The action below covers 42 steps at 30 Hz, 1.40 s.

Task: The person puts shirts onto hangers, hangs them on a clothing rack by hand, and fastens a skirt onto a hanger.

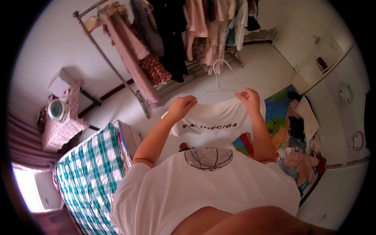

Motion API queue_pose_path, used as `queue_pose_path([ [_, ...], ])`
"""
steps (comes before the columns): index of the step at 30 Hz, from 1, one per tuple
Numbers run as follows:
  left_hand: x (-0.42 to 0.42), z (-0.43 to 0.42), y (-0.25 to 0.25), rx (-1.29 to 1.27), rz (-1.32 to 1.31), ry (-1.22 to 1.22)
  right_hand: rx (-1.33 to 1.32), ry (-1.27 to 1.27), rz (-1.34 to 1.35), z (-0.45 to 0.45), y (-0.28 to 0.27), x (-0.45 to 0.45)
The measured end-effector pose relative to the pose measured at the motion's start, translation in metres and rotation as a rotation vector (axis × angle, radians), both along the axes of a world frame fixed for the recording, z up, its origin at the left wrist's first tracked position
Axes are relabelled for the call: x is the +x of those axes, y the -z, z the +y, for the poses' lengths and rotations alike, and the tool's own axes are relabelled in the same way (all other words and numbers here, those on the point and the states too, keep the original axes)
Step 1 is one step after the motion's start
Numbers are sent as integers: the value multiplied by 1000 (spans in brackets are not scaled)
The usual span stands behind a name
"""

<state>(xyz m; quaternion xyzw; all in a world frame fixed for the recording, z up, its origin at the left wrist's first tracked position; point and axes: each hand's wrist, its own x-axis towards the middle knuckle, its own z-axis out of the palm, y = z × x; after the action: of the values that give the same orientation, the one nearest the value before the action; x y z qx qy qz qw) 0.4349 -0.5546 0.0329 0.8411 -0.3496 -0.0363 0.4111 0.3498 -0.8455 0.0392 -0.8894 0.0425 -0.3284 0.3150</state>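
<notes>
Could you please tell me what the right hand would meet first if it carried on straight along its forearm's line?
The right hand would probably meet the hanging garments across the floor first, though depth is unclear from this single view.

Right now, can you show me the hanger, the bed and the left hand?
Hanger [217,83], head view: on its neck, below the hook.
Bed [94,168], head view: on its checked cover.
Left hand [181,108], head view: on its back.

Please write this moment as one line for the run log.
left hand: holds hanger and white shirt, left side | right hand: holds both, right side | hanger: hook free, off rack | clothes rack: garments hanging
</notes>
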Motion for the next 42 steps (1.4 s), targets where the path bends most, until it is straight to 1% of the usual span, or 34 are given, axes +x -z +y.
queue_pose_path([
  [2,26,-24,10,1,51,9,-93,71,-117,-12,16,25],
  [6,77,-67,9,57,163,-10,-215,173,-335,-11,18,73],
  [9,137,-100,38,-124,221,69,281,35,-125,-17,30,107],
  [10,158,-112,44,-146,305,100,325,-8,-84,-25,40,121],
  [12,195,-140,47,-194,467,162,683,-166,184,-37,49,147],
  [13,209,-157,44,-249,508,199,858,-247,327,-42,48,159],
  [15,228,-190,38,-364,593,274,767,-329,350,-48,41,184],
  [16,230,-204,24,-386,745,281,723,-369,372,-51,39,196],
  [19,256,-256,22,-482,999,434,708,-281,218,-66,43,226],
  [20,262,-270,19,-514,1065,531,698,-191,236,-75,37,230],
  [23,269,-311,1,-435,1004,616,606,-12,155,-98,29,239],
  [24,274,-328,2,-464,1005,709,641,0,152,-107,32,244],
  [27,284,-367,0,-387,1084,749,717,26,67,-136,44,258],
  [30,302,-414,9,-301,784,811,636,166,123,-174,50,268],
  [32,315,-444,6,-257,746,786,692,216,-1,-202,64,285],
  [33,320,-459,3,-235,726,772,720,241,-64,-215,62,294],
  [34,327,-477,5,-262,644,771,708,202,-76,-232,59,300],
  [36,346,-515,14,-310,474,762,807,169,-2,-269,47,312],
  [37,355,-533,18,-312,438,750,855,152,37,-287,43,319],
  [39,373,-575,15,-331,356,723,882,155,-55,-320,34,335],
  [40,381,-596,13,-342,354,711,894,155,-99,-339,30,343],
  [42,389,-627,14,-359,375,675,909,77,-79,-385,32,355],
])
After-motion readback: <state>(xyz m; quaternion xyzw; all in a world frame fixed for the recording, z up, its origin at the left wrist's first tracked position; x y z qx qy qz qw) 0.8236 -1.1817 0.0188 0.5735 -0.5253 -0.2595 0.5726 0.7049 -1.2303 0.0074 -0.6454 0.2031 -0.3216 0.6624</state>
